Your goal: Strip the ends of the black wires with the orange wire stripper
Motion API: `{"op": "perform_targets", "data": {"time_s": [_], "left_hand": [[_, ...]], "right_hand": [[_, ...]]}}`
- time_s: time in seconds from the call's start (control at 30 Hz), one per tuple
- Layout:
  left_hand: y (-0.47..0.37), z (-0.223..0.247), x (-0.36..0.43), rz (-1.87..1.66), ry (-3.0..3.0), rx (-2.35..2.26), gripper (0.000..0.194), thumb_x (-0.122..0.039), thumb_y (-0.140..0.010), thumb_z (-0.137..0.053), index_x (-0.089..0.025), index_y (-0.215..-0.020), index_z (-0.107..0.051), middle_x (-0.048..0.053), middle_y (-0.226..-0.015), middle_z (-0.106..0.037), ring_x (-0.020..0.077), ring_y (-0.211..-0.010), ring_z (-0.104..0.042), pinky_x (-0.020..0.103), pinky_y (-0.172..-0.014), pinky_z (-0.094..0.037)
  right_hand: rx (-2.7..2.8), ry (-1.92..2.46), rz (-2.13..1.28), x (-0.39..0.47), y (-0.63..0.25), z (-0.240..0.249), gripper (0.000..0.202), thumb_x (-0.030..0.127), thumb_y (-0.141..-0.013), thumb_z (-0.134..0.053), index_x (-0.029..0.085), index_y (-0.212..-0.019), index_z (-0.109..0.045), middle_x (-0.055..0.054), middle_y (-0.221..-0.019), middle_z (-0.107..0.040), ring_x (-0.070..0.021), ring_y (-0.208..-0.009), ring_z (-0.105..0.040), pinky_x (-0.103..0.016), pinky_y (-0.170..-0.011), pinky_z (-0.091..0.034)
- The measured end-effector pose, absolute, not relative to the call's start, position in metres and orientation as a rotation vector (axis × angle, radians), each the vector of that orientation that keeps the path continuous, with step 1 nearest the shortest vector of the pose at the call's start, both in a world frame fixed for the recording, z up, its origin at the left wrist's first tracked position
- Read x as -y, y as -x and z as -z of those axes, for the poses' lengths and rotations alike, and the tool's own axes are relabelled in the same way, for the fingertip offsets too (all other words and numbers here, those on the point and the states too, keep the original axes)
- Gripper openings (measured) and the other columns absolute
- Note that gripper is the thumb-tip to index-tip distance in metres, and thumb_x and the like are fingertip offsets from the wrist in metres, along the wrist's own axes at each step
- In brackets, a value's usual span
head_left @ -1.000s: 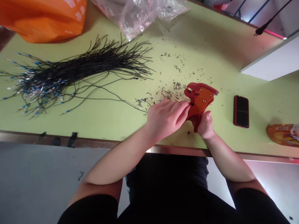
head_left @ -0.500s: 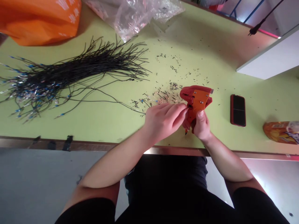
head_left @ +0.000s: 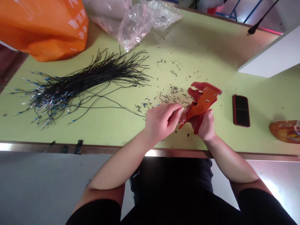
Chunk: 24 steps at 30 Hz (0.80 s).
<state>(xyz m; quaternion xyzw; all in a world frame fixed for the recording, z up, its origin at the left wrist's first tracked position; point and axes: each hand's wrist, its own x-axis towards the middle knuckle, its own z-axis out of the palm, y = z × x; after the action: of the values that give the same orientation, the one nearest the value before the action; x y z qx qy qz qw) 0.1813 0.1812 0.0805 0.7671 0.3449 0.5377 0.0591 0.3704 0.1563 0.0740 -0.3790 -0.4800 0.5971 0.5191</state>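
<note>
My right hand is wrapped round the handles of a red and orange wire stripping tool, whose jaws stand apart and point left. Just left of the tool, my left hand has its thumb and forefinger pressed together. A thin black wire runs from the left into that hand; its end is hidden by the fingers. A large bundle of black wires with blue and silvery ends lies on the left of the green table. Small black clippings are scattered behind my hands.
An orange bag stands at the back left beside clear plastic bags. On the right are a phone, an orange package and a white panel. A black plug hangs at the back right.
The tool's jaws have opened and the tool has tilted and moved slightly right. My left fingers have drawn back from the jaws. The view has shifted slightly.
</note>
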Motion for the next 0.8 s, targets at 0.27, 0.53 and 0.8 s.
{"op": "perform_targets", "data": {"time_s": [0.27, 0.53, 0.8], "left_hand": [[-0.176, -0.081, -0.184, -1.599, -2.235, -1.120, 0.013, -0.026, -0.108, -0.064, -0.020, -0.103, -0.074, -0.002, -0.072, -0.075, 0.0060, -0.050, -0.057, 0.020, -0.051, -0.044], [-0.175, -0.080, -0.188, -1.665, -2.119, -1.054, 0.018, -0.032, -0.109, -0.064, -0.020, -0.098, -0.073, -0.002, -0.070, -0.072, 0.0065, -0.052, -0.055, 0.021, -0.052, -0.044], [-0.177, -0.076, -0.188, -1.684, -2.359, -1.058, 0.006, -0.018, -0.105, -0.067, -0.019, -0.104, -0.073, -0.001, -0.075, -0.078, 0.0081, -0.058, -0.066, 0.021, -0.056, -0.050]], "right_hand": [[1.101, 0.886, -1.514, -0.166, -0.385, -0.086, 0.078, 0.100, -0.086, -0.052, 0.024, -0.097, -0.066, -0.001, -0.070, -0.067, -0.0236, -0.061, -0.069, -0.041, -0.060, -0.066], [1.235, 0.693, -1.760, -0.166, -0.389, -0.079, 0.081, 0.097, -0.088, -0.056, 0.019, -0.104, -0.069, -0.005, -0.077, -0.074, -0.0225, -0.064, -0.073, -0.037, -0.060, -0.066], [1.153, 0.680, -1.699, -0.155, -0.375, -0.077, 0.083, 0.100, -0.087, -0.052, 0.022, -0.110, -0.068, -0.006, -0.082, -0.075, -0.0258, -0.071, -0.075, -0.042, -0.066, -0.069]]}}
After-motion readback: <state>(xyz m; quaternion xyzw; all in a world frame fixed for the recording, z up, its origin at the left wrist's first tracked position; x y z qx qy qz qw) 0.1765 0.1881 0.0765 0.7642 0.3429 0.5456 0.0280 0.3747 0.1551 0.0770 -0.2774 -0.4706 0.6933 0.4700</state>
